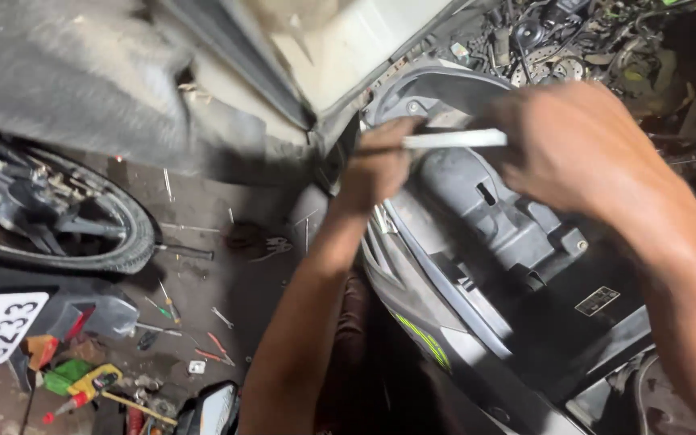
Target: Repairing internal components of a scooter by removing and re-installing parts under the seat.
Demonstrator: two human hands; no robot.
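Two hands work a white-handled tool at the opened body of a scooter.

The left hand (378, 167) is closed around the tool's thin dark shaft near its tip, apparently to steady it against the grey inner panel (497, 213). The right hand (577, 145) wraps the far end of the white handle (454, 138), its fingers curled under and mostly hidden, so the grip looks closed but cannot be confirmed. The handle lies level between the two hands, spanning the gap above the panel. Below the left forearm, the concrete floor (203, 201) carries scattered small screwdrivers (167, 306); a motorcycle rear wheel (98, 217) stands well apart at the left.
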